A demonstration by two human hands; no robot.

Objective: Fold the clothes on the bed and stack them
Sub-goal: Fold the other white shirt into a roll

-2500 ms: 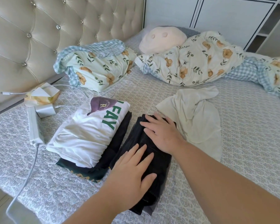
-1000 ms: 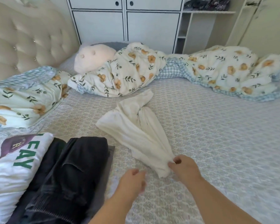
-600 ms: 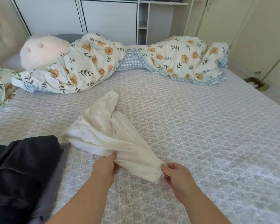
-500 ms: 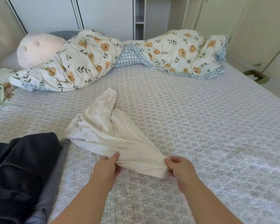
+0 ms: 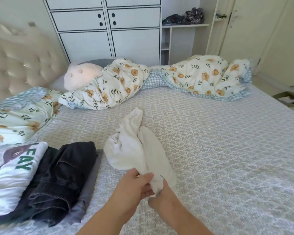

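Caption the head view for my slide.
Both hands gather the cream garment's near end beside folded clothes.

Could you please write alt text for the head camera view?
Both hands, left hand and right hand, grip the near end of a crumpled cream cloth garment on a grey patterned bed. Folded dark jeans and a white printed T-shirt lie left.

A home bedroom. The bed [image 5: 219, 150], wide and covered in a patterned grey-white quilted spread, fills most of the view. At its left end stands a tufted cream headboard [image 5: 20, 65]; along its far edge lie a bunched floral duvet [image 5: 202, 77] and a pale plush pillow [image 5: 82, 75]. Behind the bed stands a white wardrobe [image 5: 109, 28] with dark-trimmed doors, and beside that an open shelf [image 5: 185, 25] holds bundled clothes.
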